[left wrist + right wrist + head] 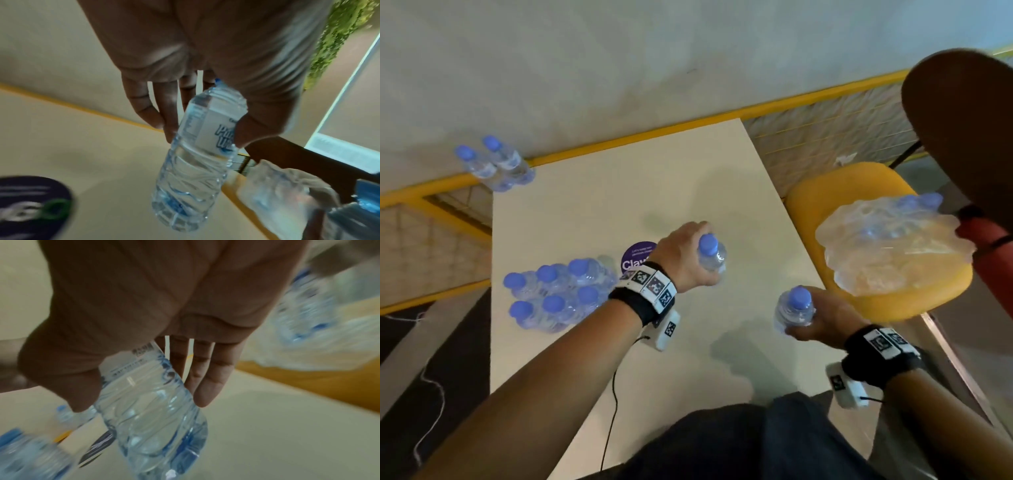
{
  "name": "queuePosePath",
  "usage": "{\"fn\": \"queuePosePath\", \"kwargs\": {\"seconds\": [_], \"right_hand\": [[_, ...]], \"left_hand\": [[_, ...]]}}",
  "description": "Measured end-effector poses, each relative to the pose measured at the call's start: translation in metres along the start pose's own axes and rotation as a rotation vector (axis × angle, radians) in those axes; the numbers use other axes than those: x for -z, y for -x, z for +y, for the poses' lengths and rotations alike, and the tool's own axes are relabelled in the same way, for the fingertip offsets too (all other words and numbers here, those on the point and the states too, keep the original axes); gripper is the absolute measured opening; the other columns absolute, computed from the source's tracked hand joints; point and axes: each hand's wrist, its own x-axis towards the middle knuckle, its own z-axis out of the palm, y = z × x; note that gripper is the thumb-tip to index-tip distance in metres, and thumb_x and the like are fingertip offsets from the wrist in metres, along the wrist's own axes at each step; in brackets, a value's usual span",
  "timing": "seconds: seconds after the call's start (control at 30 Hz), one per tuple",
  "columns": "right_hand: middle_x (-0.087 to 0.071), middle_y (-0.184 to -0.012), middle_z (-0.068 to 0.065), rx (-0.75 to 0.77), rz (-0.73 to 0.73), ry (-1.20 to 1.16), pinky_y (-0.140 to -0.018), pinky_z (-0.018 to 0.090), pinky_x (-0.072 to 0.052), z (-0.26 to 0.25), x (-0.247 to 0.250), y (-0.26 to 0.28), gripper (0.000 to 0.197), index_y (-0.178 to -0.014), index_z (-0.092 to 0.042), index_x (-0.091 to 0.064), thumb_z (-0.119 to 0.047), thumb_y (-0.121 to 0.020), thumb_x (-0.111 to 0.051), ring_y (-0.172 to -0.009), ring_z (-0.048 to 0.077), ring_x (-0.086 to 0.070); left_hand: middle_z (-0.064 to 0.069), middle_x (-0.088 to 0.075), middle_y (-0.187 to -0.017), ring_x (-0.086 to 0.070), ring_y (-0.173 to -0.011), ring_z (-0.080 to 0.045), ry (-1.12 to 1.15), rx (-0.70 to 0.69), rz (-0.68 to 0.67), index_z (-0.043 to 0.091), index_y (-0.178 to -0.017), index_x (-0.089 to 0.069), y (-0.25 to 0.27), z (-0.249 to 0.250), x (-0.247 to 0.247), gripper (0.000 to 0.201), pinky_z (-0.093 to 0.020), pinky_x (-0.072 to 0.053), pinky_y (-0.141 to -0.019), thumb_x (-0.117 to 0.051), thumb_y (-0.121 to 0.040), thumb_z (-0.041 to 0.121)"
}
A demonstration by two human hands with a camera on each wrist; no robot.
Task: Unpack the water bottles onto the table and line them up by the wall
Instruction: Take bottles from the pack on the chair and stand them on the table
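Head view: your left hand and right hand each grip a bottle; carry both to the wall.

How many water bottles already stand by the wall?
2: left bottle and right bottle, side by side at the table's far left corner; none seems hidden.

I see my left hand holding a water bottle above the table. My thumb presses on its white label and my fingers curl round the other side. The bottle hangs tilted, its bottom toward the camera. A dark round sticker lies on the tabletop at the lower left. Crumpled clear plastic wrap sits past the table's right edge.
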Motion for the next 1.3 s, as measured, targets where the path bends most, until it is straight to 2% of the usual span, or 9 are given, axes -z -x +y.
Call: {"fn": "queuePosePath", "kwargs": {"seconds": [0.13, 0.27, 0.4, 0.5, 0.7, 0.83, 0.93, 1.13, 1.3], "right_hand": [[-0.066, -0.099, -0.011, 0.15, -0.044, -0.036, -0.081, 0.027, -0.049, -0.079, -0.049, -0.043, 0.053, -0.104, -0.033, -0.064, -0.041, -0.058, -0.087, -0.09, 0.012, -0.062], [-0.063, -0.097, -0.01, 0.243, -0.045, -0.027, -0.082, 0.029, -0.048, -0.146, -0.107, -0.085, 0.055, -0.105, -0.036, -0.061, -0.05, -0.057, -0.083, -0.089, 0.014, -0.06], [-0.064, -0.101, -0.006, 0.242, -0.009, -0.081, -0.082, 0.031, -0.05, -0.195, -0.15, -0.104, 0.056, -0.11, -0.03, -0.064, -0.042, -0.06, -0.086, -0.09, 0.017, -0.061], [-0.067, -0.108, -0.002, 0.205, 0.035, -0.124, -0.086, 0.032, -0.051, -0.216, -0.173, -0.111, 0.055, -0.111, -0.023, -0.068, -0.034, -0.062, -0.088, -0.095, 0.018, -0.062], [-0.066, -0.115, 0.002, 0.126, 0.058, -0.123, -0.087, 0.028, -0.046, -0.227, -0.201, -0.115, 0.054, -0.116, -0.021, -0.067, -0.029, -0.066, -0.087, -0.102, 0.022, -0.061], [-0.062, -0.124, 0.004, 0.152, 0.081, -0.076, -0.093, 0.026, -0.041, -0.231, -0.206, -0.115, 0.061, -0.124, -0.019, -0.063, -0.028, -0.068, -0.086, -0.114, 0.023, -0.055], [-0.055, -0.136, 0.002, 0.192, 0.076, -0.05, -0.105, 0.036, -0.042, -0.234, -0.207, -0.118, 0.077, -0.139, -0.02, -0.05, -0.027, -0.07, -0.085, -0.122, 0.022, -0.049], [-0.059, -0.127, -0.005, 0.19, 0.045, -0.106, -0.087, 0.028, -0.045, -0.227, -0.204, -0.124, 0.093, -0.146, -0.035, -0.034, -0.03, -0.068, -0.084, -0.099, 0.011, -0.054], [-0.058, -0.131, -0.001, 0.233, 0.021, -0.135, -0.097, 0.037, -0.048, -0.225, -0.198, -0.122, 0.096, -0.147, -0.03, -0.036, -0.027, -0.067, -0.088, -0.111, 0.019, -0.057]], "left_hand": [[0.01, -0.061, -0.099, -0.062, -0.087, -0.021, -0.11, 0.142, 0.094, 0.031, -0.105, -0.057, 0.034, -0.065, 0.039, 0.054, -0.037, -0.051, -0.081, -0.08, -0.063, 0.054], [0.015, -0.064, -0.099, -0.065, -0.09, -0.019, -0.249, 0.235, 0.098, 0.038, -0.107, -0.055, 0.054, -0.106, 0.057, 0.051, -0.044, -0.043, -0.095, -0.062, -0.062, 0.062], [0.016, -0.065, -0.098, -0.061, -0.095, -0.021, -0.278, 0.292, 0.102, 0.039, -0.112, -0.054, 0.061, -0.136, 0.057, 0.047, -0.055, -0.035, -0.107, -0.071, -0.07, 0.054], [0.013, -0.061, -0.088, -0.057, -0.087, -0.024, -0.28, 0.292, 0.104, 0.037, -0.112, -0.052, 0.064, -0.148, 0.056, 0.046, -0.052, -0.046, -0.1, -0.074, -0.074, 0.049], [0.006, -0.065, -0.084, -0.063, -0.078, -0.027, -0.253, 0.255, 0.061, 0.033, -0.11, -0.051, 0.065, -0.159, 0.053, 0.049, -0.044, -0.059, -0.073, -0.079, -0.074, 0.05], [0.004, -0.062, -0.087, -0.06, -0.084, -0.026, -0.285, 0.26, 0.029, 0.029, -0.115, -0.055, 0.061, -0.16, 0.053, 0.048, -0.045, -0.058, -0.079, -0.08, -0.076, 0.044], [0.005, -0.064, -0.09, -0.06, -0.088, -0.025, -0.285, 0.266, -0.007, 0.03, -0.115, -0.058, 0.06, -0.161, 0.055, 0.045, -0.044, -0.057, -0.082, -0.078, -0.078, 0.045], [-0.001, -0.061, -0.095, -0.06, -0.082, -0.025, -0.277, 0.269, -0.008, 0.029, -0.118, -0.059, 0.062, -0.16, 0.055, 0.042, -0.042, -0.058, -0.079, -0.074, -0.081, 0.041], [-0.002, -0.068, -0.101, -0.065, -0.093, -0.028, -0.221, 0.274, -0.027, 0.029, -0.12, -0.06, 0.065, -0.154, 0.061, 0.044, -0.044, -0.058, -0.082, -0.071, -0.08, 0.041]]}}
